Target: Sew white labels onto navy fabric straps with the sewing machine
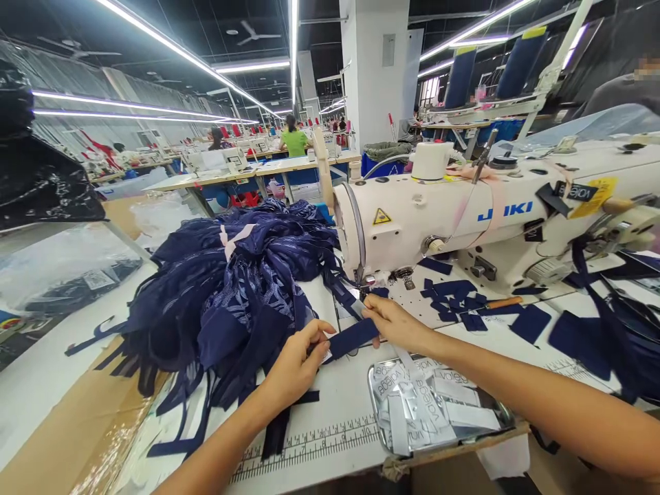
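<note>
Navy strip (355, 337), frame centre: likely light, limp; hold by ends. My left grip (298, 359), right grip (398, 323) pinch opposite ends.

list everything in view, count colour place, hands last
JUKI sewing machine: one, cream, right of centre
fabric pile: one, navy, left of machine
pale strip: one, pink, on pile
metal tray: one, silver, table's front edge
valege labels: many, white, in tray
fabric scraps: many, navy, below machine arm
wooden handle: one, orange, among scraps
plastic bag: one, black, upper left
large pillar: one, white, behind machine
ceiling lights: several, white, overhead
people: several, one green-topped, background
navy strip: one, navy, between hands
left hand: one, bare, strip's left end
right hand: one, bare, strip's right end
</note>
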A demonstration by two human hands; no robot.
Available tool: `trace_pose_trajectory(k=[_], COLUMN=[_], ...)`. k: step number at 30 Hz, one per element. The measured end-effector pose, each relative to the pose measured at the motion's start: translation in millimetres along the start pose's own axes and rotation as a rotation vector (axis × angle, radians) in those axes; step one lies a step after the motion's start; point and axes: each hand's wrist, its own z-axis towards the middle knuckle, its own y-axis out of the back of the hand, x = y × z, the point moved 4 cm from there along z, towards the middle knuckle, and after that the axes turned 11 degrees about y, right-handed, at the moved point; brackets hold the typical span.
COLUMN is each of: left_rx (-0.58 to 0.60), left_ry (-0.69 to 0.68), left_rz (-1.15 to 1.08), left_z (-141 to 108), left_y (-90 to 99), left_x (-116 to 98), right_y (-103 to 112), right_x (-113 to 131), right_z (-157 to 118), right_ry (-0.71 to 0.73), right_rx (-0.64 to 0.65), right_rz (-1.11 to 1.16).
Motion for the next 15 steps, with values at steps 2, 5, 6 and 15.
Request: trace_pose_trajectory(k=[2, 5, 6, 15], left_rx=[0.012, -0.031, -0.061, -0.21], left_ry=[0.049, 0.101, 0.123, 0.178], left_rz=[-0.112, -0.26, -0.316, -0.696], left_z=[-1, -3, -5, -23], left_y=[0.7, 5.1, 7.3, 12.5], left_x=[5, 10, 11, 5], right_y=[2, 5, 6, -16], right_x=[0, 3, 5, 52], right_z=[-4, -13, -16, -24], right_ry=[0.005, -0.036, -0.042, 0.095], right_rx=[-0.002, -0.015, -0.019, 0.0], right_rz=[0.023, 0.1, 0.128, 0.316])
